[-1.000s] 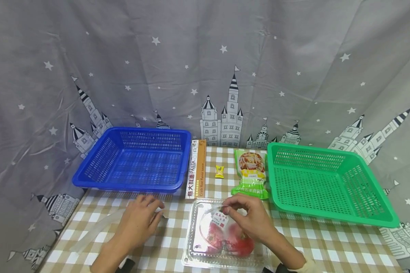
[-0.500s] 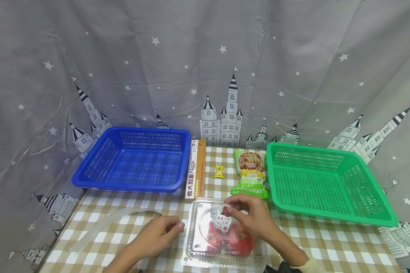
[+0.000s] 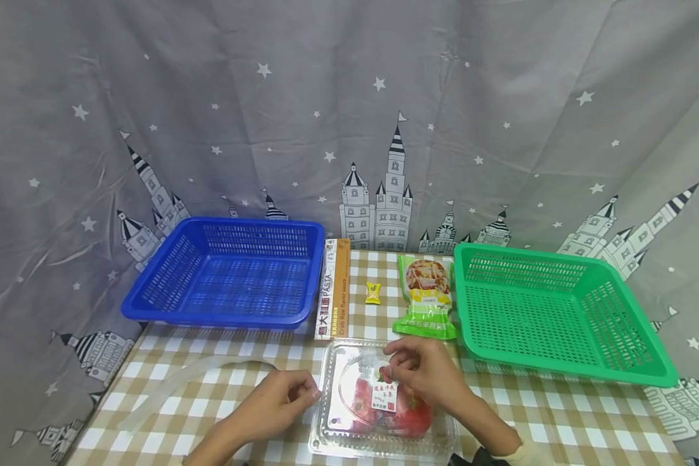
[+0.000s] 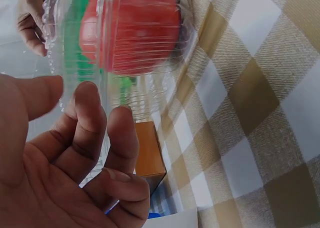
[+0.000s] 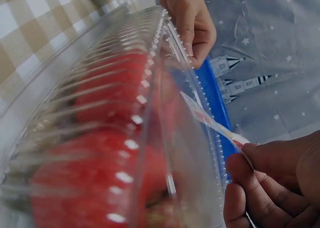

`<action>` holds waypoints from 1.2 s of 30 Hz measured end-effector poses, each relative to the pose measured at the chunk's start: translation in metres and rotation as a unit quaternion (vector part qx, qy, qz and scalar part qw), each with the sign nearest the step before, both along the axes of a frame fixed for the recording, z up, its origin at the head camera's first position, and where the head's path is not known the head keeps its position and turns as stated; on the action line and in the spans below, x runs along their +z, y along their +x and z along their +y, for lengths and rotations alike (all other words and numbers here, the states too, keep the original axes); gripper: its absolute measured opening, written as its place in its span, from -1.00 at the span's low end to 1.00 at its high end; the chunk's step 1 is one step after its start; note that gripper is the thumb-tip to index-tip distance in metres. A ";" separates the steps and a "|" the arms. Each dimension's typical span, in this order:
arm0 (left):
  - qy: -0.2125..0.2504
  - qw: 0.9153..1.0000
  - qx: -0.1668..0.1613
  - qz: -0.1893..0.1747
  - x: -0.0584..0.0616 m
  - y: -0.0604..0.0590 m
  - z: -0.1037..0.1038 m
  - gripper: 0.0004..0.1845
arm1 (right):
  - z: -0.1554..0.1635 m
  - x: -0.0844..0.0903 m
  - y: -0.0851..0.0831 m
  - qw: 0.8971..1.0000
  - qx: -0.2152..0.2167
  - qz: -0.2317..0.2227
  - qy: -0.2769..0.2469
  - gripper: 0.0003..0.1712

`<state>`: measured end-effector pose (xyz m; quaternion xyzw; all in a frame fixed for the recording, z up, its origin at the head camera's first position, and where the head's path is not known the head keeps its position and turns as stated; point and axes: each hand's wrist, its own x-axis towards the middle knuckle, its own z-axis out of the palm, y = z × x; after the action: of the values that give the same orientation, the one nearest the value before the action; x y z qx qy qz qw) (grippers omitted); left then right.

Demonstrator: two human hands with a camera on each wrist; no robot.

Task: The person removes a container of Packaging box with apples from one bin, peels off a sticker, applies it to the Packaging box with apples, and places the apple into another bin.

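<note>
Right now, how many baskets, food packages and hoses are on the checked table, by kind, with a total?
Baskets: 2, the blue basket and the green basket
Food packages: 4, the pasta box, the yellow candy, the green snack bag, the clear tomato box
Hoses: 1, the clear hose
Total: 7

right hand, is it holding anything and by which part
Yes: the right hand pinches the price label of the clear tomato box by its upper edge, seen in the right wrist view too. The left hand only touches the box's left rim.
</note>
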<state>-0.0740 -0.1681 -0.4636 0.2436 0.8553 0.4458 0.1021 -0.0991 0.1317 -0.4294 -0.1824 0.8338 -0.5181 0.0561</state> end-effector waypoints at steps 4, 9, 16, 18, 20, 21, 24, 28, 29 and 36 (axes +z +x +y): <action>0.011 1.000 -0.008 0.003 -0.002 0.000 0.001 -0.83 | -0.003 -0.004 -0.001 1.000 0.002 0.019 0.014 -0.80; 0.002 1.000 -0.001 0.024 -0.004 0.000 0.001 -0.84 | -0.006 -0.006 -0.001 0.999 0.004 0.038 0.031 -0.81; -0.012 1.000 0.003 0.017 -0.006 0.001 0.000 -0.83 | -0.010 -0.006 -0.001 0.994 0.012 0.085 0.067 -0.80; -0.013 1.000 0.003 0.018 -0.006 0.001 0.000 -0.83 | -0.010 -0.007 -0.001 0.991 0.012 0.105 0.083 -0.79; -0.014 1.000 0.002 0.020 -0.006 0.001 0.000 -0.82 | -0.011 -0.008 0.000 0.986 0.011 0.128 0.107 -0.78; -0.015 1.000 0.002 0.021 -0.006 0.001 0.000 -0.82 | -0.012 -0.009 0.000 0.983 0.010 0.140 0.118 -0.78; -0.019 1.000 0.002 0.024 -0.006 0.001 0.000 -0.83 | -0.013 -0.010 0.001 0.973 0.004 0.173 0.151 -0.77; -0.016 0.999 0.015 0.032 -0.009 0.002 0.002 -0.90 | -0.015 -0.012 0.003 0.966 -0.002 0.187 0.177 -0.77; -0.010 0.999 0.018 0.033 -0.009 0.002 0.002 -0.87 | -0.015 -0.012 0.004 0.965 -0.003 0.188 0.182 -0.77; 0.059 0.998 0.019 0.001 -0.012 0.005 0.008 -0.57 | -0.017 -0.013 0.004 0.955 -0.014 0.203 0.217 -0.77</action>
<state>-0.0690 -0.1600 -0.4751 0.2329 0.8324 0.4968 0.0783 -0.0948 0.1149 -0.4429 -0.2553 0.9224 -0.2777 -0.0832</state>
